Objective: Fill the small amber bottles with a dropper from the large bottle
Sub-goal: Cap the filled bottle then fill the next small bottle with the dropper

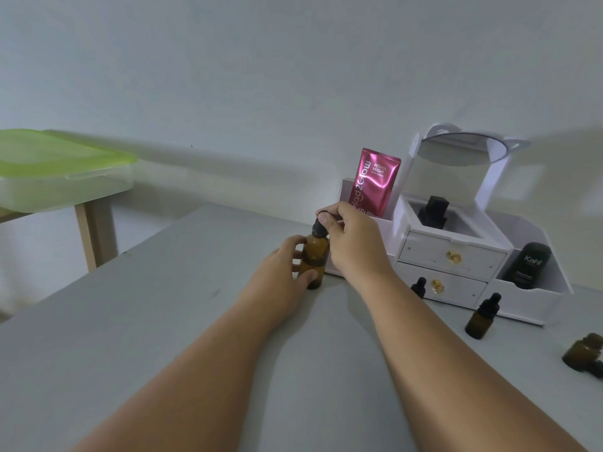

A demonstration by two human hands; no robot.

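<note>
While left hand grips the upright large bottle, right hand pinches its dropper cap on top; I'd pull straight up.

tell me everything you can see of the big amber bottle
The large amber bottle is brown, see-through glass or plastic, cylindrical, with a black dropper cap on its neck. It stands upright on the grey table, close by the white organiser. The left hand grips its body; the right hand pinches the cap's bulb.
</note>
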